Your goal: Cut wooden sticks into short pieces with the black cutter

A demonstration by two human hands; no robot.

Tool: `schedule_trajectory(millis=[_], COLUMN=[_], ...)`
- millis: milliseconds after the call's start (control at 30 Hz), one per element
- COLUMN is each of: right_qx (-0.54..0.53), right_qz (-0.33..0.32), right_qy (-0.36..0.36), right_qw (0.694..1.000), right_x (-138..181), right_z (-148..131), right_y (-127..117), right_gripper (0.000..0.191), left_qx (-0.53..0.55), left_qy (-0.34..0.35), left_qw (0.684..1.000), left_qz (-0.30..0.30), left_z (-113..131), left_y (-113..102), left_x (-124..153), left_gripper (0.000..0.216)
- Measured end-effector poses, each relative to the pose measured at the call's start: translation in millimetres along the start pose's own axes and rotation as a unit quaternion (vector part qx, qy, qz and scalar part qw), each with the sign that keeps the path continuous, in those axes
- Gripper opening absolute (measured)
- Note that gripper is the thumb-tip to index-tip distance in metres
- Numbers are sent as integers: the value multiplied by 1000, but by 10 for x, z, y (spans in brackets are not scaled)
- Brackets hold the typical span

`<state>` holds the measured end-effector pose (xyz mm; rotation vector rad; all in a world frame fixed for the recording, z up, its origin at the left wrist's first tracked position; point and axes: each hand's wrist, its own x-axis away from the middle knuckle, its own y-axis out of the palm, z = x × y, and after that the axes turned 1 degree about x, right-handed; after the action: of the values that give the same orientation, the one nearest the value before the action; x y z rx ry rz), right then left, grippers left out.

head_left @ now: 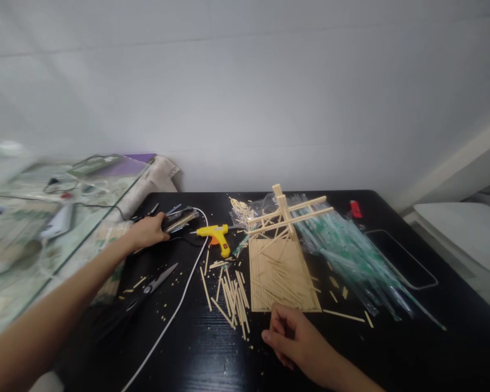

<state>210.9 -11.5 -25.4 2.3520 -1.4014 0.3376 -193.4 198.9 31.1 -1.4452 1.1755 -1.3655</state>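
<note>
My left hand [147, 231] reaches far to the left side of the black table [392, 348] and is closed on a dark tool with a metal part [179, 219]. My right hand [296, 337] rests loosely curled on the table, just in front of a flat panel of wooden sticks [280, 275]; nothing shows in it. An upright stick frame [288, 215] rises from the panel's far edge. A yellow glue gun [216, 234] lies between the tool and the panel. Loose cut sticks [231, 296] lie left of my right hand.
Scissors [157, 283] and a white cable [179, 305] lie on the left part of the table. A heap of clear wrappers [351, 256] spreads to the right, a red lighter [355, 209] behind it. A glass case [44, 218] stands at the left edge.
</note>
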Motion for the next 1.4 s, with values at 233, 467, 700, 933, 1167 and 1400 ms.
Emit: schedule_trajectory(millis=[233,467,700,933,1167,1400], right_qx=[-2,7,11,34,138,168], right_qz=[-5,0,-5,-2,-5,63], right_qy=[-10,-10,-11,-19,-123,-263], right_qw=[1000,1000,1000,999,983,948], right_x=[-19,-13,-16,-8,136,58], right_z=[25,-7,2,-11,-173,-730], right_y=[-7,0,-7,8,85,469], right_gripper=[60,57,58,57,39,56], left_qx=[-3,41,188,453,631,705], left_qy=[-4,-29,-68,-112,-65,58], left_qw=[1000,998,967,834,716,698], left_qz=[8,42,159,295,291,111], left_z=[57,126,73,29,223,1030], left_y=[-13,4,-279,-546,-738,-617], left_x=[36,61,199,409,750,1482], left_gripper=[57,54,52,36,38,44])
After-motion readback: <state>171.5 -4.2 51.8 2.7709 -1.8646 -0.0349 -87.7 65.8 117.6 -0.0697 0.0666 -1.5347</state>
